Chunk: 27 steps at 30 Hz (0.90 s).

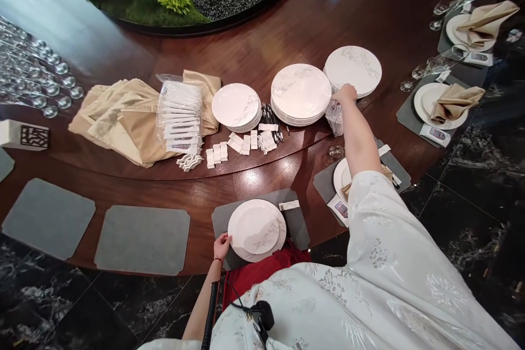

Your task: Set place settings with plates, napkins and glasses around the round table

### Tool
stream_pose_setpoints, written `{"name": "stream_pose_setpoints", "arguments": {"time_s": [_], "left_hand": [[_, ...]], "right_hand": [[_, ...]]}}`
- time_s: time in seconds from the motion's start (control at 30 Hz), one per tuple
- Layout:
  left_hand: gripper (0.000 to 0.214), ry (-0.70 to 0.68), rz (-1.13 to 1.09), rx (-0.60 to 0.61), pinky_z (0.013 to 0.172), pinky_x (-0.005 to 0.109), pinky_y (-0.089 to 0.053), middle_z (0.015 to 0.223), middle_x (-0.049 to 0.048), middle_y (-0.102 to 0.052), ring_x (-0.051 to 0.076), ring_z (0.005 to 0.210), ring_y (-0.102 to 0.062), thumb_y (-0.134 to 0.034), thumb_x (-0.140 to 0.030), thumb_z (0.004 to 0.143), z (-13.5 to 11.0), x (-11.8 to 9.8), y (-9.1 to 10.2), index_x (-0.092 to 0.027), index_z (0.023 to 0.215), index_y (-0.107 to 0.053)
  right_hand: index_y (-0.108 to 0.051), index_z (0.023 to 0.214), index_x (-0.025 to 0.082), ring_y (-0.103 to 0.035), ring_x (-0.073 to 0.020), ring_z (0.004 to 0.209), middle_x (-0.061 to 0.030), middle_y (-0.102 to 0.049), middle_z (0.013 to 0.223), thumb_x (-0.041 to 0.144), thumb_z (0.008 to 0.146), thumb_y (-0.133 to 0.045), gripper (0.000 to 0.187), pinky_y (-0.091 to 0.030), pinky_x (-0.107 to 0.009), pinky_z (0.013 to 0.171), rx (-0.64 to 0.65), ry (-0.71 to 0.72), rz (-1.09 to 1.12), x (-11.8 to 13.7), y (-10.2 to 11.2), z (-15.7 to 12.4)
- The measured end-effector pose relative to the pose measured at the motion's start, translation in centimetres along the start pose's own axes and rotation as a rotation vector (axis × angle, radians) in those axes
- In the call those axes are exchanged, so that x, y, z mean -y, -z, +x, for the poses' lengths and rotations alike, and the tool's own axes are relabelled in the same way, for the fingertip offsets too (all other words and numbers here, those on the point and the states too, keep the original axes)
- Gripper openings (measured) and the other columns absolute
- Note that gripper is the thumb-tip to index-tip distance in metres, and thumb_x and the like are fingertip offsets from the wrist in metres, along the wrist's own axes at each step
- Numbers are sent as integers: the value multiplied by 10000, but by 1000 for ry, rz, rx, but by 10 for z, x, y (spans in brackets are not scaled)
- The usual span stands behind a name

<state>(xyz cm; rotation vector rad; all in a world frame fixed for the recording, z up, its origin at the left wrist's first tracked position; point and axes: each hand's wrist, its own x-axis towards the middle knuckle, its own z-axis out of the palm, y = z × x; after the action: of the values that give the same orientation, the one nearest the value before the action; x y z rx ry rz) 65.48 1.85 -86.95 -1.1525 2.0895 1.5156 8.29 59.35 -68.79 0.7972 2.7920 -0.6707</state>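
Note:
At the near placemat [303, 232], my left hand [222, 245] pinches the left rim of a large white plate [235, 223]. A smaller white plate [260, 231] with a grey pattern rests on top of it. My right hand [345, 94] reaches far forward, to the top of a pale patterned stack [335, 119] between two stacks of large plates [301, 90] [355, 68]. Its fingers are bent down and partly hidden; what they hold is too small to tell. A white-wrapped item [289, 205] lies at the placemat's upper right.
Small plates [235, 105], dark sticks [268, 115], white rests [190, 162], wrapped packets [180, 115] and beige napkins [118, 115] stand on the raised turntable. Stemmed glasses [36, 74] crowd the far left. Set places with folded napkins [457, 104] line the right. Grey placemats [142, 239] lie left.

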Motion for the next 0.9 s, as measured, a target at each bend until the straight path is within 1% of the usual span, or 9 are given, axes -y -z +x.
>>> {"name": "stream_pose_setpoints", "arguments": {"time_s": [0.07,0.13,0.2,0.27,0.37,0.5,0.63,0.77,0.9], "left_hand": [[571,-12,-1,-1,708,359,-543,715,91,-702,233,697,-660,-772,-630,462,2,0,-1,-171,792,-696],[558,-28,-5,11,704,356,-541,707,86,-701,227,690,-653,-769,-617,467,5,-1,-1,-170,794,-697],[545,-46,-2,23,698,348,-539,704,83,-701,219,684,-648,-758,-608,479,7,-3,-3,-166,792,-699],[522,-63,10,37,689,333,-535,695,74,-694,207,674,-644,-747,-592,497,9,-7,-5,-161,787,-697],[440,-87,34,57,685,306,-531,676,57,-676,184,658,-632,-741,-525,547,8,-18,-9,-154,780,-693],[322,-106,88,51,688,293,-523,678,57,-664,169,660,-612,-740,-430,613,3,-33,-15,-154,768,-681],[300,-168,136,54,715,290,-521,672,61,-648,180,712,-613,-741,-394,674,4,-35,-19,-131,811,-698],[275,-179,153,72,723,277,-506,678,48,-630,166,698,-588,-708,-320,719,10,-31,-22,-104,890,-707],[298,-192,147,63,741,270,-497,667,26,-611,145,665,-563,-683,-278,737,17,-28,-29,-78,957,-708]], "right_hand": [[-629,1202,-29,-658,-320,1134,-233,-713,1045,204,835,-757,453,-500,-526,1062,-23,-60,7,3,21,-2],[-655,1144,-16,-690,-314,1056,-212,-712,965,220,863,-715,372,-546,-494,1007,-35,-7,115,-2,42,-13],[-676,1092,25,-709,-289,990,-179,-707,928,249,898,-656,298,-589,-450,927,-42,78,266,-18,54,-36],[-682,1038,75,-717,-248,914,-134,-702,879,270,909,-617,243,-610,-394,845,-31,134,410,-46,49,-76],[-659,959,140,-699,-187,776,-62,-678,774,311,882,-625,191,-604,-319,737,68,111,608,-99,2,-166],[-592,840,194,-619,-126,633,-3,-633,683,367,796,-685,202,-537,-226,624,324,-107,853,-173,-102,-321],[-564,818,197,-548,-95,575,20,-601,663,424,727,-727,294,-495,-201,582,299,-362,939,-227,-182,-458],[-562,818,201,-446,-94,505,54,-506,560,403,753,-681,243,-425,-201,493,220,-492,876,-249,-221,-535],[-567,792,201,-400,-96,471,73,-442,490,310,779,-636,130,-377,-204,454,259,-546,786,-250,-236,-561]]}}
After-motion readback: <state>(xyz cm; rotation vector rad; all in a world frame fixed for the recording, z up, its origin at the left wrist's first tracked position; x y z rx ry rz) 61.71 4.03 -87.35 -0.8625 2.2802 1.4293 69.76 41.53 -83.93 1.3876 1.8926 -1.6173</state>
